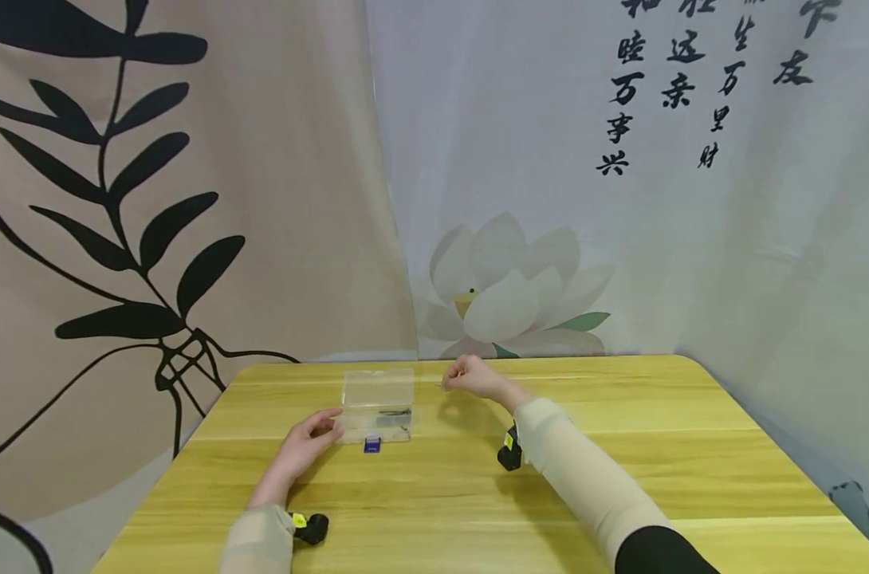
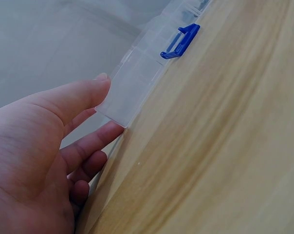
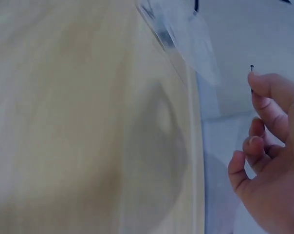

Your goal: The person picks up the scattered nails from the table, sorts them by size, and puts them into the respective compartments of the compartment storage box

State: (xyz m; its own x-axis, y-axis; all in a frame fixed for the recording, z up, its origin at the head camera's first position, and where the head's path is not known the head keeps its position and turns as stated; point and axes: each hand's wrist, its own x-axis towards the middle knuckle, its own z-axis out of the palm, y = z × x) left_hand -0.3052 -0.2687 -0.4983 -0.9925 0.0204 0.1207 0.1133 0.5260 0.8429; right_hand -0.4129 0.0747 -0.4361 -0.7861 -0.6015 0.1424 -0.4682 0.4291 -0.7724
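A clear plastic compartment box (image 1: 359, 420) lies on the table with its lid (image 1: 379, 389) raised at the back. Thin dark pieces (image 1: 394, 416) lie in its right part. A blue latch (image 1: 372, 445) hangs at the front edge. My left hand (image 1: 307, 448) holds the box's left end, thumb on the upper edge and index finger at the lower corner. Right of the box, above the table, my right hand (image 1: 477, 379) pinches a thin dark pin-like piece (image 3: 252, 67) between thumb and index finger. Its small head sticks out above the fingertips; the middle is hidden.
The wooden table (image 1: 420, 510) reaches back to a printed cloth backdrop (image 1: 298, 199). Black wrist cameras sit at the left cuff (image 1: 311, 528) and the right cuff (image 1: 509, 450).
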